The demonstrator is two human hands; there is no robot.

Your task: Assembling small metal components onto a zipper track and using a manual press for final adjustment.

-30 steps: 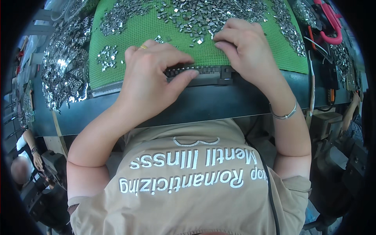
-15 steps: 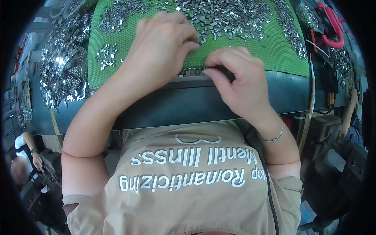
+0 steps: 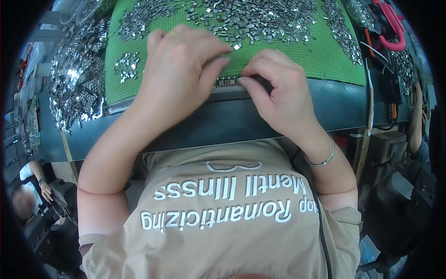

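Observation:
A short row of small metal links (image 3: 226, 83) lies along the near edge of the green mat (image 3: 341, 72). My right hand (image 3: 281, 88) pinches the right end of this row between thumb and forefinger. My left hand (image 3: 179, 69) hovers over the mat, left of the row and a little higher. Its thumb and forefinger are closed near each other at the tips; anything between them is too small to make out. Beyond both hands, many loose shiny metal pieces (image 3: 265, 23) are spread on the mat.
A heap of linked metal bands (image 3: 76, 69) lies left of the mat, and a small cluster of pieces (image 3: 126, 66) rests on it. At the right are a pink-handled tool (image 3: 394, 30) and cables. Other people (image 3: 30, 190) sit at both sides.
My left hand has drawn back to the left and slightly down, away from the loose pieces. My right hand has shifted slightly left, still pinching at the row.

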